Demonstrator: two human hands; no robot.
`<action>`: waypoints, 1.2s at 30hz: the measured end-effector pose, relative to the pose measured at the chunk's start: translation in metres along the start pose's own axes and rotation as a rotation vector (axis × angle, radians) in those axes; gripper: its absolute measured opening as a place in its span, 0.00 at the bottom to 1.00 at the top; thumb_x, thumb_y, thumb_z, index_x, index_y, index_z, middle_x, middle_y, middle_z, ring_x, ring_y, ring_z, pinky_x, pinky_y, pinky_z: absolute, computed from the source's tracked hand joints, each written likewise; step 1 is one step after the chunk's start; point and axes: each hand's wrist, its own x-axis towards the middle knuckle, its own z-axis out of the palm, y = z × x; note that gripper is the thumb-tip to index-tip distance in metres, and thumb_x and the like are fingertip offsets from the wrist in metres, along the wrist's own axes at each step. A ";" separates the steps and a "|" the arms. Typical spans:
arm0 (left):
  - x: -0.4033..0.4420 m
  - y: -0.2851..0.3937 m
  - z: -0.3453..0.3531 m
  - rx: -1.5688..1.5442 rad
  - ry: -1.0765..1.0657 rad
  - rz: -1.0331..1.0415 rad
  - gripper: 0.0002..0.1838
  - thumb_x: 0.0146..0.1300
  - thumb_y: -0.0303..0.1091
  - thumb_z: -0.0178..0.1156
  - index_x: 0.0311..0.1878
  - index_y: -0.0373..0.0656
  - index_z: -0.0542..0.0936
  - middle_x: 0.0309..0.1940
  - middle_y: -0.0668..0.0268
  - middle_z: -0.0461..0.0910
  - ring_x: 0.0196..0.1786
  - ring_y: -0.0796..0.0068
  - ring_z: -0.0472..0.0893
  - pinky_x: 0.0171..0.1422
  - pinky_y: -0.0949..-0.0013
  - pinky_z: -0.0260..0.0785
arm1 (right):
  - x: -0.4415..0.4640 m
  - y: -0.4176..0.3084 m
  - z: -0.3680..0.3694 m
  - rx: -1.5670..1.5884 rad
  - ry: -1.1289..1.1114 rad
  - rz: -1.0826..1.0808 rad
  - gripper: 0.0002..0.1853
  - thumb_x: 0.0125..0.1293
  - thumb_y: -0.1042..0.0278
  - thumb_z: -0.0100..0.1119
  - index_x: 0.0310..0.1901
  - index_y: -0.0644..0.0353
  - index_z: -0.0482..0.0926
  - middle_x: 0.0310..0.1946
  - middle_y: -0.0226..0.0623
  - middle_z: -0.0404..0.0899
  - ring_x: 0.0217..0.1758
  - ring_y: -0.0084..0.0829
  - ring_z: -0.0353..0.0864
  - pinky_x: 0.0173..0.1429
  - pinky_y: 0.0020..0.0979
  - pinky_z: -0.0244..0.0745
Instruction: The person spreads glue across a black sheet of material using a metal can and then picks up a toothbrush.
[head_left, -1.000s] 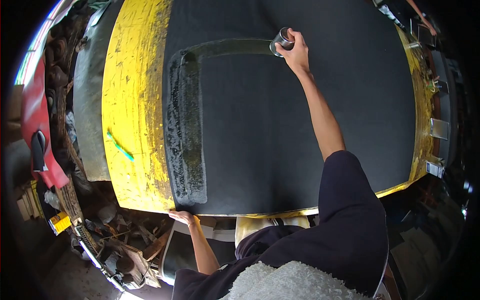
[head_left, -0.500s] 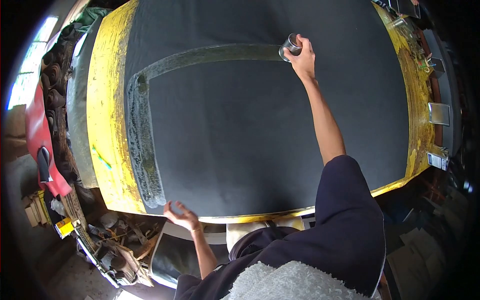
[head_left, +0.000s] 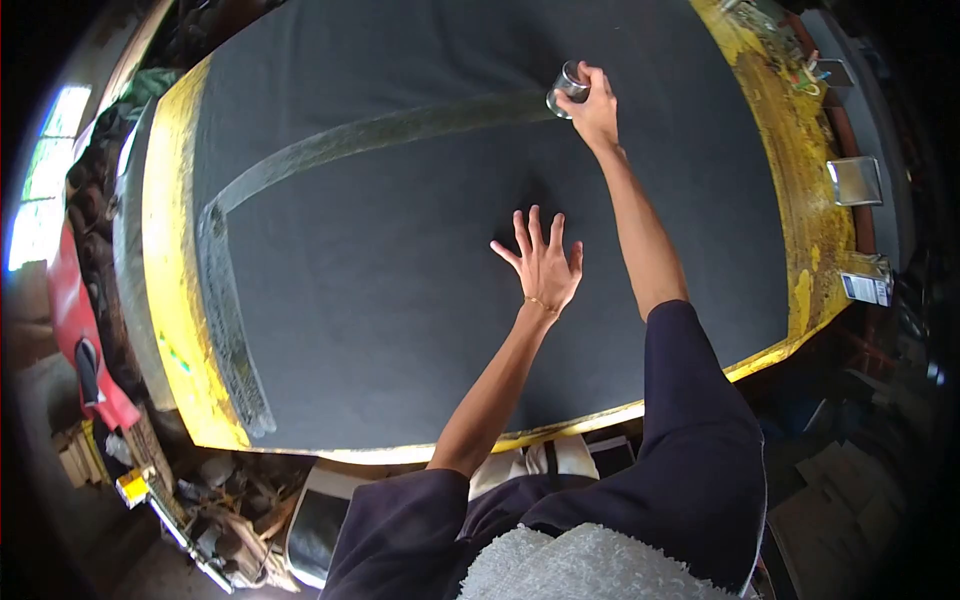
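Note:
A large black sheet [head_left: 400, 300] lies over a yellow-painted table. My right hand [head_left: 598, 112] is wrapped round a shiny metal cup-like cylinder [head_left: 568, 90] that touches the far part of the sheet. From that cylinder a greyish, wet-looking strip [head_left: 370, 130] runs left, then bends down the sheet's left side to the near edge. My left hand [head_left: 545, 265] is over the middle of the sheet with its fingers spread, holding nothing; whether the palm touches the sheet I cannot tell.
Yellow table edges [head_left: 172, 290] show at left, right and front. Along the right side stand a metal tin [head_left: 855, 182] and a labelled box [head_left: 866, 288]. Red material [head_left: 75, 310] hangs at far left. Scraps and wood [head_left: 235, 520] lie on the floor at lower left.
My left hand has moved from the near table edge up and right over the sheet, fingers now spread. My right hand still holds the metal cylinder at the strip's end. The view has turned slightly.

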 end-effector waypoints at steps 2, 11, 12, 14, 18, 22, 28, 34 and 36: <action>-0.002 0.012 0.020 0.090 -0.002 -0.038 0.29 0.68 0.55 0.55 0.69 0.53 0.72 0.77 0.54 0.56 0.82 0.41 0.44 0.70 0.13 0.30 | 0.004 0.012 -0.017 -0.041 0.001 0.012 0.32 0.52 0.65 0.76 0.59 0.59 0.72 0.52 0.48 0.81 0.56 0.50 0.83 0.60 0.44 0.80; 0.001 0.010 0.032 0.393 -0.037 -0.016 0.32 0.71 0.61 0.48 0.72 0.55 0.68 0.78 0.54 0.56 0.81 0.39 0.46 0.69 0.13 0.35 | 0.026 0.077 -0.086 -0.056 0.044 0.120 0.32 0.52 0.65 0.77 0.58 0.57 0.72 0.55 0.46 0.80 0.58 0.50 0.82 0.62 0.43 0.80; 0.000 0.010 0.033 0.401 -0.017 -0.009 0.32 0.71 0.61 0.48 0.71 0.54 0.68 0.77 0.53 0.57 0.81 0.39 0.47 0.69 0.13 0.35 | 0.028 0.086 -0.094 -0.058 0.041 0.101 0.32 0.52 0.65 0.77 0.58 0.58 0.72 0.55 0.46 0.80 0.58 0.50 0.82 0.63 0.43 0.79; 0.001 0.011 0.033 0.429 -0.001 -0.010 0.32 0.70 0.61 0.49 0.71 0.54 0.69 0.77 0.55 0.57 0.81 0.41 0.48 0.69 0.14 0.36 | 0.037 0.101 -0.110 -0.056 0.044 0.088 0.32 0.52 0.65 0.77 0.58 0.58 0.72 0.55 0.47 0.80 0.58 0.50 0.82 0.63 0.43 0.79; 0.000 0.015 0.033 0.457 0.019 -0.035 0.31 0.69 0.60 0.52 0.70 0.55 0.70 0.78 0.58 0.57 0.81 0.46 0.49 0.72 0.17 0.35 | 0.054 0.146 -0.136 -0.082 0.049 0.016 0.32 0.53 0.65 0.77 0.58 0.58 0.72 0.54 0.47 0.80 0.58 0.49 0.82 0.61 0.43 0.80; 0.002 0.017 0.034 0.475 0.038 -0.062 0.30 0.68 0.58 0.54 0.69 0.56 0.73 0.77 0.62 0.59 0.81 0.49 0.51 0.74 0.19 0.36 | 0.076 0.184 -0.161 -0.029 0.046 0.007 0.33 0.52 0.64 0.78 0.58 0.58 0.72 0.54 0.48 0.80 0.57 0.49 0.83 0.60 0.44 0.80; 0.001 0.003 0.041 0.469 0.082 -0.024 0.29 0.67 0.57 0.55 0.70 0.59 0.72 0.77 0.62 0.60 0.81 0.48 0.53 0.73 0.17 0.38 | 0.081 0.243 -0.218 -0.090 0.050 -0.054 0.32 0.51 0.63 0.78 0.57 0.58 0.73 0.54 0.46 0.81 0.57 0.49 0.82 0.62 0.44 0.79; 0.000 0.002 0.040 0.528 0.088 0.000 0.28 0.70 0.54 0.55 0.70 0.58 0.71 0.77 0.63 0.60 0.81 0.51 0.54 0.73 0.21 0.42 | 0.092 0.298 -0.274 -0.118 0.056 -0.089 0.33 0.52 0.60 0.80 0.57 0.58 0.73 0.53 0.46 0.81 0.58 0.48 0.82 0.61 0.43 0.79; 0.000 -0.002 0.041 0.527 0.082 0.000 0.28 0.70 0.54 0.54 0.71 0.58 0.70 0.78 0.64 0.60 0.81 0.51 0.53 0.74 0.21 0.41 | 0.095 0.321 -0.287 -0.136 0.062 -0.063 0.34 0.52 0.59 0.80 0.57 0.58 0.72 0.54 0.47 0.81 0.58 0.48 0.82 0.61 0.43 0.79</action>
